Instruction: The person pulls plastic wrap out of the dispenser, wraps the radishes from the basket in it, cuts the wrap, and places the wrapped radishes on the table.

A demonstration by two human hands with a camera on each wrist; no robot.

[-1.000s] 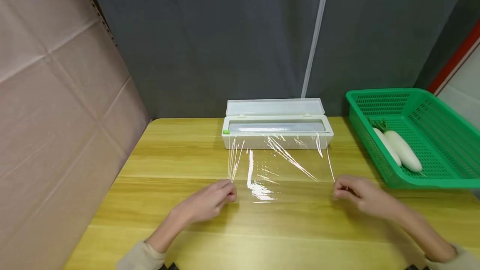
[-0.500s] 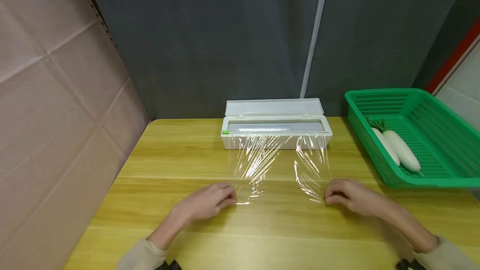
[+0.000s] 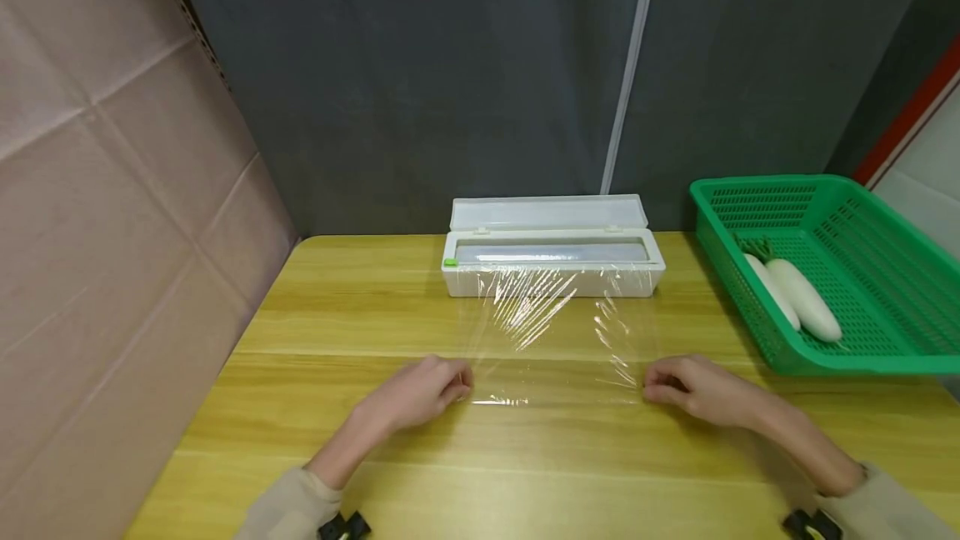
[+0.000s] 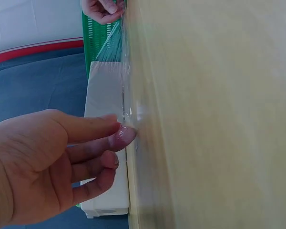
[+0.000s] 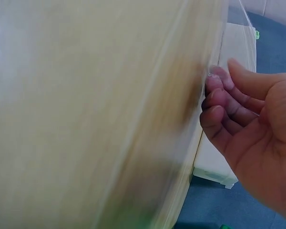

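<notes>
A sheet of clear cling film (image 3: 555, 357) stretches toward me from a white cling film dispenser box (image 3: 555, 280), whose lid (image 3: 551, 212) stands raised at the back. My left hand (image 3: 427, 390) pinches the film's near left corner between thumb and index finger, as the left wrist view also shows. At the near right corner my right hand (image 3: 697, 388) pinches the film with thumb and fingers. Both hands are just above the table, with the film spread between them. A small green slider (image 3: 450, 262) sits at the left end of the box's front edge.
A green plastic basket (image 3: 885, 365) stands on the right of the wooden table (image 3: 360, 315), holding two white radishes (image 3: 804, 300). A dark grey curtain (image 3: 450, 90) hangs behind the table. On the left is a pinkish draped wall (image 3: 127, 215).
My right hand has moved a little to the left, nearer the left hand. The film has slackened, and its near edge now lies lower with different creases. The box has not moved.
</notes>
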